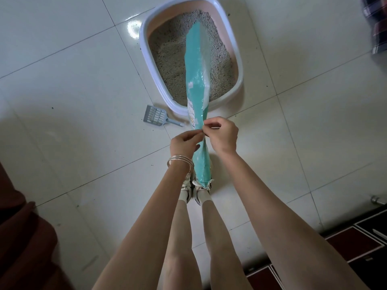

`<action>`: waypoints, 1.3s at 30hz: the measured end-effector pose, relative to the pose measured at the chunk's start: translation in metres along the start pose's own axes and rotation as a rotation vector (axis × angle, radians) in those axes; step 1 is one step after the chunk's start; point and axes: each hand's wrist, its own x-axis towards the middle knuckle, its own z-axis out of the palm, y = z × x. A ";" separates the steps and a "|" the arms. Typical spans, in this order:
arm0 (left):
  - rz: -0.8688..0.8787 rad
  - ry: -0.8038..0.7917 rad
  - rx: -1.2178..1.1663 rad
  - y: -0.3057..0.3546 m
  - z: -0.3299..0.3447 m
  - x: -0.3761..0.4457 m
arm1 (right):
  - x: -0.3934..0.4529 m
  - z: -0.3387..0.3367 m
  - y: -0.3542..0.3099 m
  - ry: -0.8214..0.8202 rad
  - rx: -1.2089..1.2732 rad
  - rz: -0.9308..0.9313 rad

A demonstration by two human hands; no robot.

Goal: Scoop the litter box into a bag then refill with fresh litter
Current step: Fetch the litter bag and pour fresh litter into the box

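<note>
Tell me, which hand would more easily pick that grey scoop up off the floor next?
Probably the left hand. The scoop lies on the tiles to the left of the teal bag, on that hand's side. The right hand would have to cross the bag. Both hands now pinch the bag, so one must let go.

You stand on a pale, glossy tiled floor (73,70) with dark grout lines. On it sits the litter box (144,49) (white rim, pinkish inside) filled with grey litter (167,57). A grey slotted scoop (156,117) lies flat just beside its near end. Your sneakers (196,189) rest side by side; dark grains dot the tiles.
</note>
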 end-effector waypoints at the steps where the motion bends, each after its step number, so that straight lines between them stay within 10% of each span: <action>1: 0.000 0.011 -0.041 0.003 0.001 0.001 | -0.002 0.000 0.004 -0.016 0.010 0.004; 14: 0.144 0.265 0.338 0.018 0.016 0.027 | -0.028 0.000 0.035 -0.047 -0.011 0.012; 39: 0.074 0.238 0.378 -0.023 0.002 0.011 | 0.030 0.012 -0.011 0.031 0.034 -0.045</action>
